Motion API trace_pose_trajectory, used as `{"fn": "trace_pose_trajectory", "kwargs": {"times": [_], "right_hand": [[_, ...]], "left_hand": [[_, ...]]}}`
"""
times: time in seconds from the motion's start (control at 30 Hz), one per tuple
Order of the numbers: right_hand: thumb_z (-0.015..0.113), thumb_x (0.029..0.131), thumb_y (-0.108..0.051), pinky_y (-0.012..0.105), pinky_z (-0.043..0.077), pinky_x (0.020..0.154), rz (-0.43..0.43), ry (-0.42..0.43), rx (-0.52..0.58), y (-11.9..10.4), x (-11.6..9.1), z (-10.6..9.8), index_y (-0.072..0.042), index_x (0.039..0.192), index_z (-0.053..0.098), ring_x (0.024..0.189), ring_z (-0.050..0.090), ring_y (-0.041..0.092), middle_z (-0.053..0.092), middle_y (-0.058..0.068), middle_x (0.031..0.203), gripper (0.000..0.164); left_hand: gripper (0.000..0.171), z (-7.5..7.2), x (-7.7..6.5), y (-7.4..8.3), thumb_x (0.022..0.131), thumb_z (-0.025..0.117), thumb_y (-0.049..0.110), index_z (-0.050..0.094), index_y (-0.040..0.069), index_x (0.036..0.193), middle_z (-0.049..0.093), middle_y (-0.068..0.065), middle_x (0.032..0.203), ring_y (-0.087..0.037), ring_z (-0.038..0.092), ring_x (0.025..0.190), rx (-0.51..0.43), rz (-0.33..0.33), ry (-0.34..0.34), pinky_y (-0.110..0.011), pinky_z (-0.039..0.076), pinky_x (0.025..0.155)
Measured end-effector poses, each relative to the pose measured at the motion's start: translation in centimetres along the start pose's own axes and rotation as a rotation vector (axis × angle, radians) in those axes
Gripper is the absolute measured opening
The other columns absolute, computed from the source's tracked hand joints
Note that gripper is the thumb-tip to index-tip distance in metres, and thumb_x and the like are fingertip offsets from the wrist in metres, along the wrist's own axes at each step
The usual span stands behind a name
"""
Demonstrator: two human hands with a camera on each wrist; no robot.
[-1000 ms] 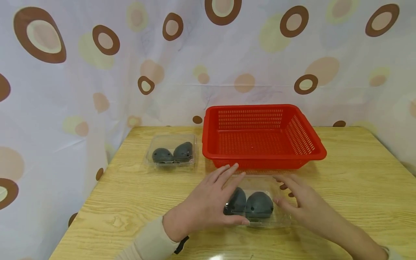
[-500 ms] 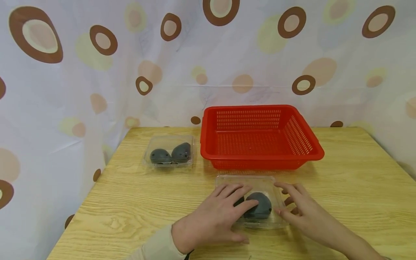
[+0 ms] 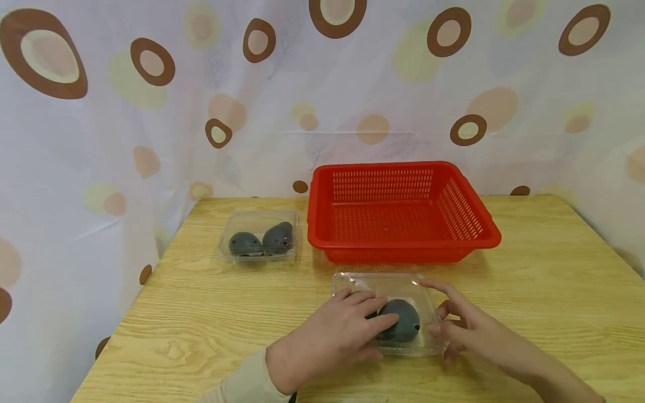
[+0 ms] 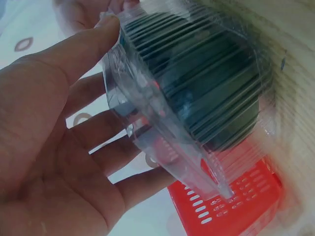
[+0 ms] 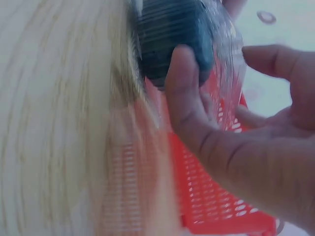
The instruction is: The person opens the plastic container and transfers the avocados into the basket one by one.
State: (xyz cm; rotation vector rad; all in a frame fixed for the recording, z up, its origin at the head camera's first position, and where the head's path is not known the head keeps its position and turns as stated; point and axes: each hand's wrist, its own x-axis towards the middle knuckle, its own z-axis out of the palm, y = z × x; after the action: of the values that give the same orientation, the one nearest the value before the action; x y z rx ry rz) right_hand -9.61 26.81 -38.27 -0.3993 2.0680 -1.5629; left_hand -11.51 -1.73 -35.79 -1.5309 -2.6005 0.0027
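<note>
Clear plastic box point(image 3: 393, 281) is positioned on the table point(image 3: 201, 308) directly in front of the red basket point(image 3: 403, 244), between both hands, with its longer side apparently set left to right. The left hand point(image 3: 330, 338) is laid over its left part, fingers spread across the lid. The right hand point(image 3: 476, 330) is set at its right side, thumb and forefinger held apart; whether firm pressure is applied cannot be told. A dark rounded object point(image 3: 405, 326) is contained within; a second dark part is mostly covered by the left hand. In the rear clear box point(image 3: 257, 219), left of the basket, two dark objects point(image 3: 279, 238) are held side by side.
</note>
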Motion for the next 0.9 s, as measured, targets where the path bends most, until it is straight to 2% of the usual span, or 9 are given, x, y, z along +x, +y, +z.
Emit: {"fn": "trace_pose_trajectory", "kwargs": {"times": [0.13,0.27,0.47,0.6,0.67,0.73,0.83,0.9], "right_hand": [[0.044,0.102,-0.007,0.050,0.059,0.080,0.049,-0.091,0.103,0.2,0.0,-0.9,-0.036,0.157,0.011,0.084,0.063,0.047,0.040,0.024,0.113,0.071],[0.046,0.098,0.001,0.051,0.058,0.082,0.028,-0.162,0.161,0.7,0.0,-1.5,-0.036,0.157,0.010,0.085,0.063,0.047,0.041,0.023,0.113,0.078],[0.049,0.096,0.004,0.047,0.059,0.079,-0.006,-0.195,0.210,1.0,0.0,-1.7,-0.035,0.158,0.006,0.078,0.063,0.047,0.045,0.023,0.109,0.085],[0.051,0.096,0.003,0.046,0.059,0.079,-0.013,-0.201,0.218,1.1,0.0,-1.8,-0.035,0.158,0.006,0.075,0.065,0.040,0.045,0.022,0.109,0.085],[0.050,0.097,0.005,0.047,0.059,0.080,-0.041,-0.224,0.234,1.2,-0.1,-1.8,-0.034,0.158,0.003,0.075,0.065,0.040,0.042,0.023,0.111,0.086],[0.050,0.096,0.006,0.046,0.059,0.082,-0.054,-0.245,0.249,1.3,-0.2,-1.8,-0.034,0.159,0.000,0.078,0.066,0.039,0.039,0.025,0.114,0.089],[0.049,0.096,0.008,0.044,0.059,0.084,-0.058,-0.271,0.264,1.4,-0.2,-1.9,-0.035,0.158,-0.003,0.083,0.066,0.038,0.033,0.028,0.118,0.093],[0.050,0.095,0.008,0.042,0.058,0.086,-0.035,-0.270,0.267,1.3,-0.3,-1.9,-0.038,0.158,-0.004,0.085,0.066,0.034,0.031,0.030,0.121,0.094]], "left_hand": [[0.054,-0.2,0.3,0.0,0.090,0.068,0.050,0.058,0.028,0.138,0.057,0.001,0.144,-0.017,0.056,0.129,0.041,0.015,-0.020,-0.038,0.047,0.108],[0.044,-0.4,0.6,0.2,0.093,0.066,0.047,0.061,0.027,0.132,0.062,0.001,0.136,-0.016,0.061,0.122,0.114,0.054,-0.012,-0.035,0.051,0.104],[0.031,-0.7,1.2,0.3,0.094,0.062,0.035,0.064,0.024,0.123,0.067,0.001,0.127,-0.016,0.065,0.111,0.195,0.100,0.007,-0.032,0.057,0.088],[0.028,-0.9,1.4,0.9,0.097,0.058,0.029,0.063,0.023,0.124,0.066,-0.001,0.130,-0.017,0.065,0.113,0.234,0.076,-0.038,-0.036,0.059,0.084],[0.025,-0.8,1.4,1.2,0.099,0.056,0.027,0.063,0.023,0.122,0.066,-0.001,0.127,-0.018,0.066,0.108,0.267,0.064,-0.039,-0.037,0.060,0.080],[0.021,-0.6,1.5,1.4,0.100,0.056,0.026,0.063,0.023,0.120,0.068,-0.001,0.122,-0.017,0.067,0.102,0.307,0.064,-0.014,-0.036,0.061,0.076],[0.016,-0.2,1.5,1.6,0.100,0.056,0.024,0.065,0.023,0.114,0.070,0.000,0.111,-0.014,0.068,0.092,0.369,0.068,0.061,-0.034,0.061,0.071],[0.014,0.0,1.5,1.6,0.100,0.057,0.022,0.066,0.023,0.111,0.071,0.001,0.107,-0.013,0.068,0.088,0.392,0.070,0.106,-0.033,0.061,0.071]]}}
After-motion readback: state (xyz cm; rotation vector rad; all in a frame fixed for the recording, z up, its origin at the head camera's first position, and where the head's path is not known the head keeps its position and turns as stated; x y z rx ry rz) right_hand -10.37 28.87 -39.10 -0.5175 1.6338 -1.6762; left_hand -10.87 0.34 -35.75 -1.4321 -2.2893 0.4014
